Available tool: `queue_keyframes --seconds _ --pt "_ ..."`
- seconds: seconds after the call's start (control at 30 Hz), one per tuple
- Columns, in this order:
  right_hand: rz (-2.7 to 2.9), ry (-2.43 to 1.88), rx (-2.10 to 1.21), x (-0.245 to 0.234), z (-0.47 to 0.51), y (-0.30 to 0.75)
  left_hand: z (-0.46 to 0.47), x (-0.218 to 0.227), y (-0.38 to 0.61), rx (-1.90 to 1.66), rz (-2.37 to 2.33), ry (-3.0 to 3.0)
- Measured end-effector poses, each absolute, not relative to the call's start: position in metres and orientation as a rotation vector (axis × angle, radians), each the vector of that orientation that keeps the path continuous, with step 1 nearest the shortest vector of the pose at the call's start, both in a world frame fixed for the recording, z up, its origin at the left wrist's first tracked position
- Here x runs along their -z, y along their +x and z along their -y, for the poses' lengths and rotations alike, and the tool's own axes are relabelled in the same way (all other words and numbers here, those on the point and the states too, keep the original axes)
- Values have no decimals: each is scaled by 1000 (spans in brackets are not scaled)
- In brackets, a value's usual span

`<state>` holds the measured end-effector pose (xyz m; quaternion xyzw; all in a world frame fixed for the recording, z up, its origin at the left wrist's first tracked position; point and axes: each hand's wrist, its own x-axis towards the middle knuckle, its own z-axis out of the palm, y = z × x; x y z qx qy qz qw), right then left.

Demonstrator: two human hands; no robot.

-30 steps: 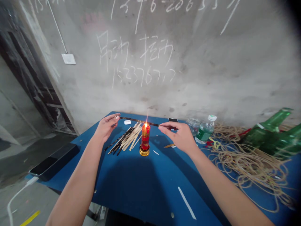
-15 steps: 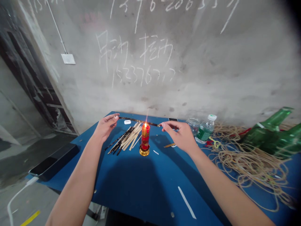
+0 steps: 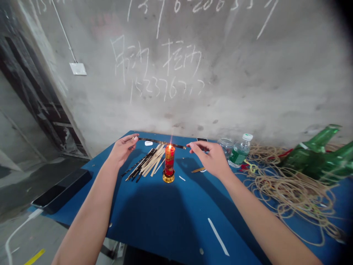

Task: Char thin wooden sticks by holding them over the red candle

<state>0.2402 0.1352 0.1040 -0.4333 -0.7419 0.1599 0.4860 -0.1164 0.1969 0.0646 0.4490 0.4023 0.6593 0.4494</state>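
Landmark: the lit red candle [image 3: 169, 162] in its gold base, upright on the blue desk [image 3: 165, 221]. We take all places from it.

Far left of the candle, at the desk's edge: a dark box [image 3: 78, 177] with a phone [image 3: 52, 192] lying on it.

Left of the candle and a little behind it: our left hand [image 3: 121, 149], fingers closed in a pinch on the left end of a thin dark strip [image 3: 161, 142]. The strip runs level, just above and behind the flame, from that pinch across to the candle's right. Just left of the candle, on the desk: a loose bundle of sticks [image 3: 147, 162], pale and dark mixed. Behind them lies a small white case [image 3: 148, 143].

Right of the candle: our right hand [image 3: 212, 157], thumb and forefinger closed on the strip's right end. The contact is small but reads as a grip.

Judgement: the step in hand is holding the strip in the flame's heat. Any next move calls for both pinches to shift together, with the strip level and our fingers clear of the flame.

Containers, further right of the candle:
- A clear glass jar [image 3: 226, 145], no lid seen, looks empty.
- Just beside it, a plastic bottle [image 3: 239, 151] with white cap on and green label; fill level not readable.
- Then a tangle of pale cord [image 3: 295, 187].
- Far right, green glass bottles [image 3: 314, 156] lying tilted; contents not readable.
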Motion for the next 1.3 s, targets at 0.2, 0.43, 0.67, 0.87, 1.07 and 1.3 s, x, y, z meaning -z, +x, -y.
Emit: queue_keyframes --seconds 0.2,0.43,0.67,0.87,1.07,1.3 --pt "1798 -1074 -380 -103 -136 242 -197 -65 -116 -1640 -999 1110" --pt "1795 -1063 -371 -103 -137 244 -198 -63 -118 -1635 -994 1091" --pt "1789 -1077 -363 -104 -137 244 -197 -65 -118 -1636 -1004 1079" --pt "1770 -1082 -373 -104 -137 245 -194 -67 -117 -1652 -1001 1057" --pt "1759 -1096 -387 -104 -137 246 -194 -67 -119 -1653 -985 1048" --pt "1752 -1103 -391 -104 -137 246 -194 -67 -121 -1651 -979 1034"
